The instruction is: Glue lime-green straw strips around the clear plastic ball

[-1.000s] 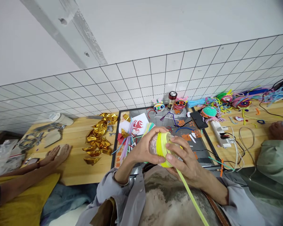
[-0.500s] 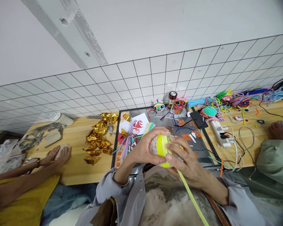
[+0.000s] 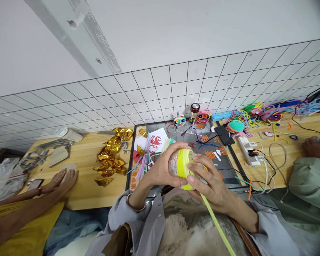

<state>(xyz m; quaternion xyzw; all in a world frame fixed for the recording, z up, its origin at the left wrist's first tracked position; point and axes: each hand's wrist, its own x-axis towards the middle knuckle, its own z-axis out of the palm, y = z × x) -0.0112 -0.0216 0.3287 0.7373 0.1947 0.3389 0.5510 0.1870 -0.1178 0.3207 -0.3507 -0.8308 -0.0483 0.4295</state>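
Note:
My left hand point(image 3: 164, 169) cups a round, pale ball point(image 3: 173, 164) from the left, fingers curled over its top. A yellow-green pipe cleaner point(image 3: 182, 163) is wound in several turns around the ball. My right hand point(image 3: 209, 181) grips the ball's right and lower side, its fingers pressing on the yellow-green windings. The pipe cleaner's free tail point(image 3: 218, 227) runs down to the lower right across my lap. Both hands are held just in front of my chest, over the near edge of a dark cutting mat point(image 3: 229, 174).
Loose pipe cleaners point(image 3: 145, 160), red-and-white paper cut-outs point(image 3: 157, 140) and small painted faces point(image 3: 180, 121) lie on the mat. Gold foil point(image 3: 112, 153) is piled to the left. A person's hands point(image 3: 61, 177) rest at left. Another person's hand point(image 3: 316, 147), a power strip point(image 3: 246, 147) and cables lie at right.
My hands stay nearly still on the ball, with only slight finger shifts. The person at left has drawn their arms and hands a little to the left.

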